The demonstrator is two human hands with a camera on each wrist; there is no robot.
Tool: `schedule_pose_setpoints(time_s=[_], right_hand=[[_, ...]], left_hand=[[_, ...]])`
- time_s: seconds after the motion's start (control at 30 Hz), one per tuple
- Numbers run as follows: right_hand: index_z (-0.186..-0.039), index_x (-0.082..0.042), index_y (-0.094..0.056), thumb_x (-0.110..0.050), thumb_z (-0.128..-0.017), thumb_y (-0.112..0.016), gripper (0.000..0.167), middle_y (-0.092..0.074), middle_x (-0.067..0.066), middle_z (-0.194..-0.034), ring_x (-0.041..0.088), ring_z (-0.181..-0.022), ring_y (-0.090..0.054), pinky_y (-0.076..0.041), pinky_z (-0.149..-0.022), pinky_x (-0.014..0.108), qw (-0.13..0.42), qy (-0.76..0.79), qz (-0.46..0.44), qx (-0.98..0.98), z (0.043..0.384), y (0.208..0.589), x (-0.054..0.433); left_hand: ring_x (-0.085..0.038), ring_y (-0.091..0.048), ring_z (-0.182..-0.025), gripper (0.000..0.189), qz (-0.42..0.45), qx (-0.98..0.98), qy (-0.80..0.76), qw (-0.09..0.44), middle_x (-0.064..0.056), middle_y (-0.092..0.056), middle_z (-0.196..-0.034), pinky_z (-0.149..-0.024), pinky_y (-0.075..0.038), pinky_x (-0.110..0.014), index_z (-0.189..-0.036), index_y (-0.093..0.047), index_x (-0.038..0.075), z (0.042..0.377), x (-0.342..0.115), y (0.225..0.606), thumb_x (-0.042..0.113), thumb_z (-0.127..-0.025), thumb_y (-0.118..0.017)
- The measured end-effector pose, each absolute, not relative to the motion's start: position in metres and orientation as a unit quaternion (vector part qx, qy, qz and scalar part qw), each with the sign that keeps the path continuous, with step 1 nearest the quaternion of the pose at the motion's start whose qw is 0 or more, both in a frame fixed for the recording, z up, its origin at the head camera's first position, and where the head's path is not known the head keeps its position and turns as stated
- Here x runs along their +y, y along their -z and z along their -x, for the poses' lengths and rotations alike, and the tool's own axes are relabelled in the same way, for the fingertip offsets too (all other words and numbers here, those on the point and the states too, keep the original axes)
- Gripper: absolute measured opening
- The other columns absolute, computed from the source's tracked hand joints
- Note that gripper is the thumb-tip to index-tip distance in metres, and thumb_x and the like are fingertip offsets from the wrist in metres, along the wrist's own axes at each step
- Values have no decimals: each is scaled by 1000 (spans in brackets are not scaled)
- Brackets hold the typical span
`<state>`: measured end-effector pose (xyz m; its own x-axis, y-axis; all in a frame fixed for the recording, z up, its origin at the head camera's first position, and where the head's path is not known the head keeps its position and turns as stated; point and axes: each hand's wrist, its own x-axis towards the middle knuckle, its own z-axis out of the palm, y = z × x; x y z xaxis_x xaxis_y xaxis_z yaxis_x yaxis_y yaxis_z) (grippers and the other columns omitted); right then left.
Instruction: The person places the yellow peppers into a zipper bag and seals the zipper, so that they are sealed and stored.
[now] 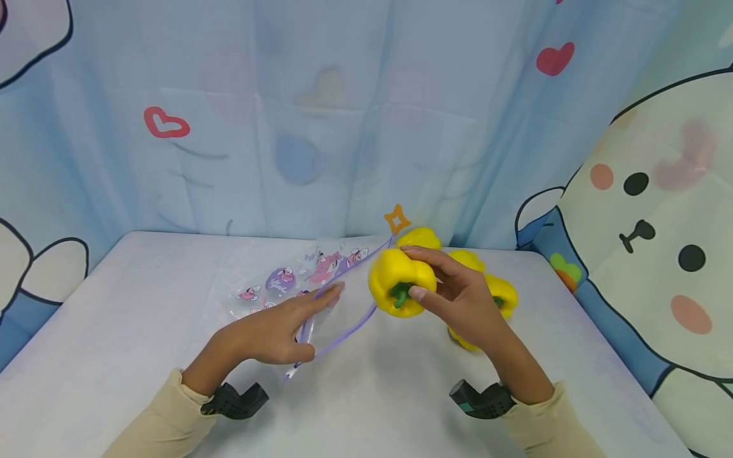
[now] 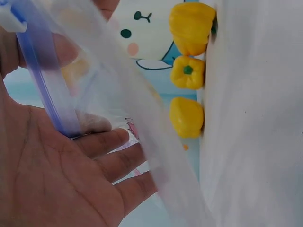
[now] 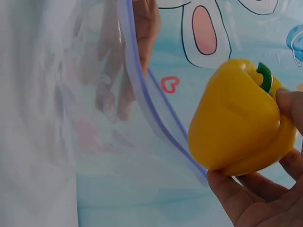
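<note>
In my right hand (image 1: pixel 464 292) I hold a yellow bell pepper (image 1: pixel 395 280) by its side, my thumb beside the green stem. It hangs close to the mouth of a clear zip bag (image 3: pixel 104 156) with purple edges. My left hand (image 1: pixel 280 327) spreads that mouth, thumb and forefinger apart at its purple strips. Through the film in the left wrist view, the thumb and forefinger show, while the other fingers (image 2: pixel 120 163) extend outside it. Pink and purple cartoon prints mark the bag, which spreads back over the table.
Several more yellow bell peppers (image 1: pixel 501 294) stand on the white table (image 1: pixel 366 407) behind and beside my right hand. A blue printed curtain (image 1: pixel 321 127) hangs along the table's back edge and both sides.
</note>
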<state>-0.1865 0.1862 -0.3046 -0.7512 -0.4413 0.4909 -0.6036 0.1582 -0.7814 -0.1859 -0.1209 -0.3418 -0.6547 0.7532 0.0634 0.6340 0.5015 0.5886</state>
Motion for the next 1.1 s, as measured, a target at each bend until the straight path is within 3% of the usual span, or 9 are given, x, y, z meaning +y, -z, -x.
schedule_pose_setpoints(time_s=[0.17,0.23,0.37,0.5,0.63,0.83,1.1], right_hand=[[-136,-2,-53,5,-88,-65,51,-50,11,-142,26,-126,-49,-46,-97,35,40,-542,-387,-745,187,312,179],[-136,-2,-54,5,-87,-66,51,-49,11,-142,27,-128,-47,-45,-97,37,28,-537,-398,-743,187,315,176],[-136,-5,-54,3,-87,-67,52,-48,8,-143,24,-131,-44,-44,-98,36,18,-520,-400,-755,189,320,170],[-135,-7,-56,2,-86,-69,52,-48,10,-143,21,-132,-44,-40,-101,33,22,-503,-391,-770,191,324,168],[-135,-8,-56,1,-86,-69,52,-47,9,-144,20,-133,-43,-38,-103,31,19,-487,-390,-781,192,327,166],[-136,-12,-56,-9,-87,-71,52,-49,3,-142,18,-132,-43,-38,-103,30,22,-450,-372,-812,193,328,163],[-134,-12,-57,-18,-89,-70,48,-52,0,-137,16,-125,-49,-39,-102,31,20,-432,-335,-837,193,332,160]], left_hand=[[-20,-18,-145,90,-397,860,-301,108,-1,-12,-161,-114,-19,-46,-155,-15,7,185,-118,342,23,-77,-56],[-20,-24,-142,91,-395,858,-306,114,-1,-14,-161,-113,-21,-47,-156,-15,7,185,-117,343,23,-77,-57],[-18,-40,-127,93,-397,853,-320,115,-1,-24,-158,-109,-31,-47,-156,-14,10,186,-115,343,21,-76,-57],[-17,-45,-114,94,-393,851,-330,112,-1,-35,-149,-101,-41,-47,-157,-11,15,187,-115,344,21,-75,-58],[-19,-43,-117,95,-388,856,-324,105,-1,-29,-154,-103,-38,-49,-158,-10,17,186,-115,345,23,-75,-57],[-22,-28,-139,93,-378,868,-311,84,-2,-14,-161,-110,-26,-50,-157,-15,10,184,-116,343,25,-75,-57],[-20,-17,-145,90,-362,878,-310,43,5,0,-162,-111,-26,-48,-155,-21,8,182,-123,334,22,-74,-58]])
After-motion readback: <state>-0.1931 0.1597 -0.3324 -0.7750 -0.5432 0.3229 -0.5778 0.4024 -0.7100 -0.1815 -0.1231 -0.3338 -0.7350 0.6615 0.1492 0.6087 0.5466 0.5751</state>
